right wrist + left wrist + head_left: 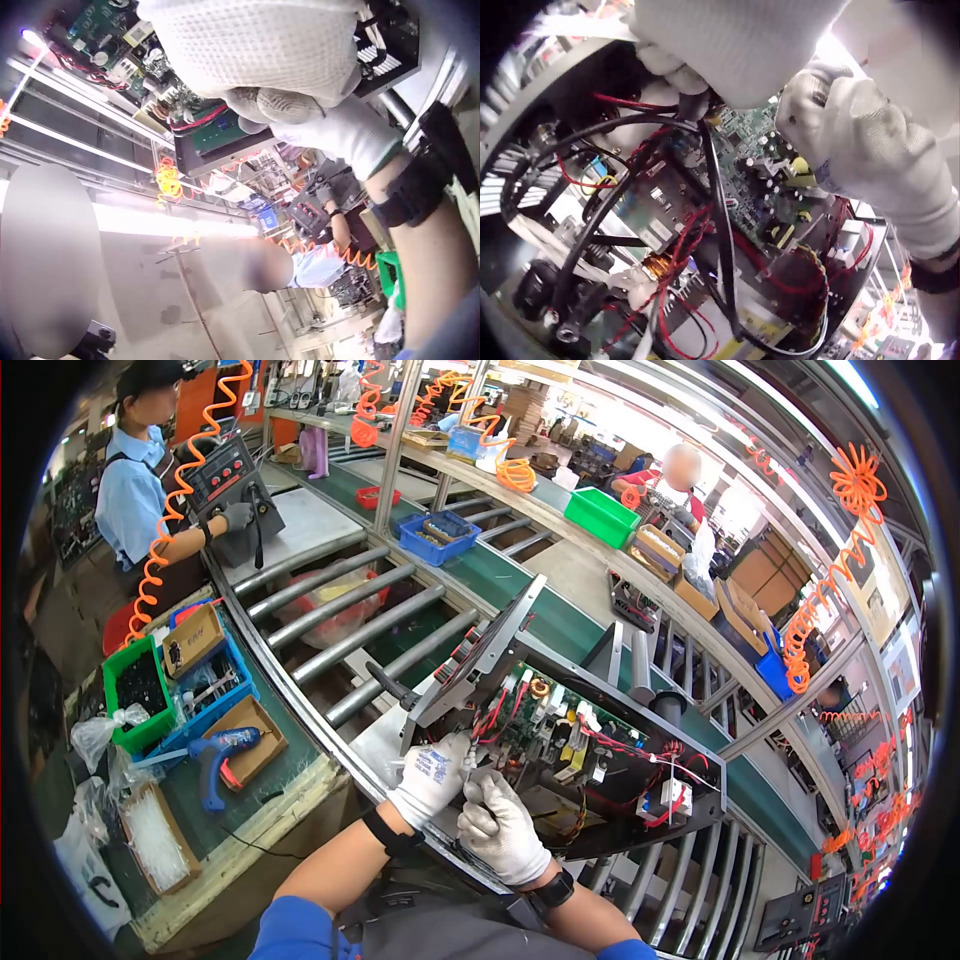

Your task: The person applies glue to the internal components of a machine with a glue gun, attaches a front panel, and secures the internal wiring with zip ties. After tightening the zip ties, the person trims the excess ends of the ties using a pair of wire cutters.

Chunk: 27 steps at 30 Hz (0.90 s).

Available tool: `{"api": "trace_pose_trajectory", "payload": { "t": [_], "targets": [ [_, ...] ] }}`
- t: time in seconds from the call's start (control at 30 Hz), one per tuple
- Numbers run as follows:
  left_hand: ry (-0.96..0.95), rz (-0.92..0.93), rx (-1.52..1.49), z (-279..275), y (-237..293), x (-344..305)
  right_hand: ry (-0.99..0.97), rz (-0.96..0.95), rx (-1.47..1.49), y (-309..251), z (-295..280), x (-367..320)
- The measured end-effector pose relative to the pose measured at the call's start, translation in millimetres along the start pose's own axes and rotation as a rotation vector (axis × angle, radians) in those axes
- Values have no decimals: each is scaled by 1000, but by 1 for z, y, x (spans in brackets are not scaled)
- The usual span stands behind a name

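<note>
My white-gloved left hand (432, 775) is at the near left edge of an opened machine housing (715, 785). In the left wrist view its curled fingers grip black cables (718, 217) where they meet above the circuit board (742, 142). Close beside it is my gloved right hand (503, 828), its fingers curled toward the thumb in front of the housing. I cannot tell whether the right fingers pinch anything. Red wires (625, 740) and a green board with a copper coil (540, 687) show inside. The control panel (470, 665) tilts outward at the housing's left end.
Metal rollers (345, 630) lie beyond and right of the housing. On the left bench are a blue power screwdriver (222, 760), a green bin (140, 695) and a box of white strips (158, 838). A person (140, 480) handles another machine at far left; coiled orange hoses (165, 550) hang around.
</note>
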<state>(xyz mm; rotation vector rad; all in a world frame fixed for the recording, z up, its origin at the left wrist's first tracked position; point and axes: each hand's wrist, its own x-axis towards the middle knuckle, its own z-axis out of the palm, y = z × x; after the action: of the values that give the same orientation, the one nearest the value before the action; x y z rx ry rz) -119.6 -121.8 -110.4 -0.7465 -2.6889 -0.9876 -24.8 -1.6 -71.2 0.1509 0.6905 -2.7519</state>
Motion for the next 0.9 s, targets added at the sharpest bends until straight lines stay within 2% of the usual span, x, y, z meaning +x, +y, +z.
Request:
{"api": "trace_pose_trajectory", "payload": {
  "t": [0.07,0.13,0.17,0.2,0.27,0.33,0.37,0.4,0.47,0.63,0.7,0.73,0.8,0.83,0.87,0.9],
  "targets": [
    [6,-21,-61,1,-1,0,38,15,-6,-6,9,1],
    [181,116,-159,-1,-8,1,43,-42,-318,-8,15,1],
    [103,96,-163,-22,-5,1,61,-96,-511,-13,21,-4],
    [7,-15,-104,-45,5,-3,65,-84,-632,-19,17,-8],
    [161,54,-77,-53,-5,-25,176,-203,-997,-16,23,-21],
    [-168,-91,-73,-65,10,-53,32,-463,-1427,-7,-7,-29],
    [-230,-35,-82,-50,9,-72,-67,-486,-1548,-5,-15,-31],
    [-423,-48,-85,-41,15,-84,-170,-504,-1663,-1,-24,-35],
    [-582,-78,-216,-10,10,-107,-185,-451,-1709,5,-44,-42],
    [-691,-183,-507,13,10,-106,-87,-366,-1825,5,-50,-50],
    [-798,-257,-533,-3,16,-94,-55,-355,-1913,4,-46,-47],
    [-793,-264,-543,4,2,-99,-63,-345,-1918,1,-41,-47],
    [-359,123,-260,24,-51,-116,245,-353,-1743,-8,-31,-47],
    [-216,55,-190,20,-76,-122,396,-254,-1445,-8,-41,-47],
    [-77,-12,-120,1,-82,-113,374,-255,-1380,-10,-45,-46],
    [-73,-284,-301,-15,-74,-105,319,-239,-1453,-9,-45,-44]
  ]
}}
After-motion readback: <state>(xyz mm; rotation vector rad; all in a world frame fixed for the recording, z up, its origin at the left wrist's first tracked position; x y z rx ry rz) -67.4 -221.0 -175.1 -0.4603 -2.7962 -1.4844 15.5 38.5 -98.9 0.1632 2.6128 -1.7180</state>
